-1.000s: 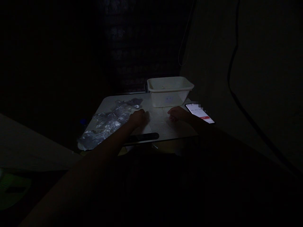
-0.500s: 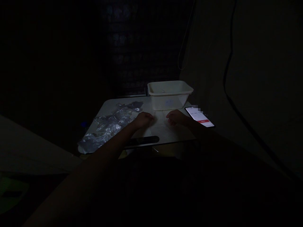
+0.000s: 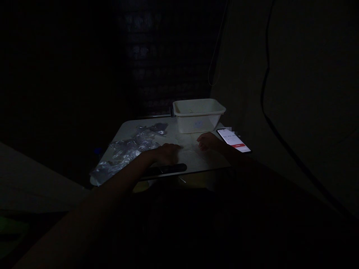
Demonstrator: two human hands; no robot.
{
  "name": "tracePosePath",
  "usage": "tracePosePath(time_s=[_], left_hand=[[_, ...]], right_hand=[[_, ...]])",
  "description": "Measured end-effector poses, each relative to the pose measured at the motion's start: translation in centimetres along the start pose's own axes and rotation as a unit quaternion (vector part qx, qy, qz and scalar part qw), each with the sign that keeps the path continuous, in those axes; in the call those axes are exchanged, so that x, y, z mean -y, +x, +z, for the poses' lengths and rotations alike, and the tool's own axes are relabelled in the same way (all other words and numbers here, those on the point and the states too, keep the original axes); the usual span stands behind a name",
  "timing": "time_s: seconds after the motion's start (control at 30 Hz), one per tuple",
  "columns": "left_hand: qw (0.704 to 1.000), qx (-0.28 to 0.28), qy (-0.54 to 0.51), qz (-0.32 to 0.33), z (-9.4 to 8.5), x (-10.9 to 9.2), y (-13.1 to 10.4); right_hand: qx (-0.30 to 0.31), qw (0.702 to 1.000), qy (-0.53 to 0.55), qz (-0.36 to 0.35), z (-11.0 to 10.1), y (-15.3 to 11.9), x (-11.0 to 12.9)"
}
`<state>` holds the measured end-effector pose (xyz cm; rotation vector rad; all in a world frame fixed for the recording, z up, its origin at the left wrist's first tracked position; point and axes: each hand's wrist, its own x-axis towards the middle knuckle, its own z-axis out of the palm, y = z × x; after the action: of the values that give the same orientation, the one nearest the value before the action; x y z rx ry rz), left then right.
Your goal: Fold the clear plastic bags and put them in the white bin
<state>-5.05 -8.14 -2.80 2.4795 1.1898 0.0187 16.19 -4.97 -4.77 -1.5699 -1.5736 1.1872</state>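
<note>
My left hand [image 3: 167, 154] is low over the near part of a small white table [image 3: 193, 158], above its dark handle slot. Its fingers look pressed together and point right; what they hold, if anything, is too dark to make out. To its right, my right hand [image 3: 206, 141] is curled, fingertips facing left, its grip also hidden in shadow. Faint pale, see-through wrinkles show on the tabletop between them, perhaps thin clear plastic. A heap of crumpled clear plastic film or bags [image 3: 131, 147] lies left of my left hand.
A white rectangular plastic tub [image 3: 198, 121] stands at the table's back right. A lit phone [image 3: 234, 141] lies by the right edge. A dark cable [image 3: 265, 89] hangs along the right wall. The room is very dark.
My left hand has moved toward me and slightly left, down near the handle slot. The right hand stays almost in place. The view has shifted a little.
</note>
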Motion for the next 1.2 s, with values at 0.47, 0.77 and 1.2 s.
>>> tracePosePath(time_s=[0.47,0.77,1.2], left_hand=[[0.989,0.022,0.102,0.107,2.0,-4.0,-1.2],[0.984,-0.057,-0.165,0.028,0.9,-2.8,0.2],[0.839,-0.221,-0.487,-0.104,-1.2,-0.5,3.5]], right_hand=[[0.0,1.0,-0.029,-0.009,0.0,0.5,-0.5],[0.0,1.0,0.011,-0.022,-0.8,-0.1,0.2],[-0.012,0.989,0.146,0.002,-2.3,-1.1,0.4]])
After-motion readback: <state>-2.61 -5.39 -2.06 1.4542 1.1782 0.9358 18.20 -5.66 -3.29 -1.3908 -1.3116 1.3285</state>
